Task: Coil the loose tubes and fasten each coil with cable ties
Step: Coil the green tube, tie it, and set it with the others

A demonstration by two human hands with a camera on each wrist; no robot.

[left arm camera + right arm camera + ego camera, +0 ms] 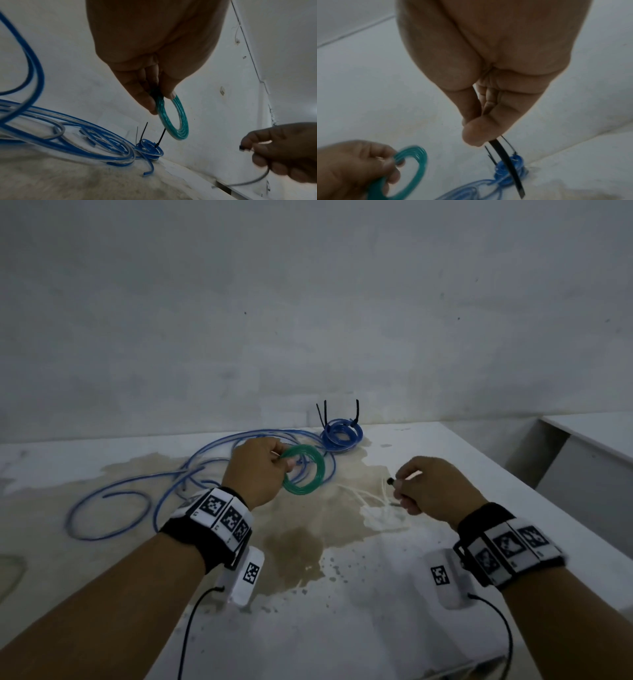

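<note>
My left hand (282,465) grips a small green tube coil (306,474) just above the table; in the left wrist view the fingertips (147,104) pinch the green coil (176,121) at its top. My right hand (400,484) pinches a black cable tie (390,481) to the right of the coil, apart from it. The thumb (473,134) presses on the cable tie (506,166), which curves downward. A blue coil (342,434) with black ties sticking up lies at the back. Loose blue tube (137,494) sprawls to the left.
The white table (445,446) has a large brown stain in its middle and meets a grey wall behind. Pale thin strands (376,510) lie under my right hand. A second white surface (589,446) stands off to the right across a gap.
</note>
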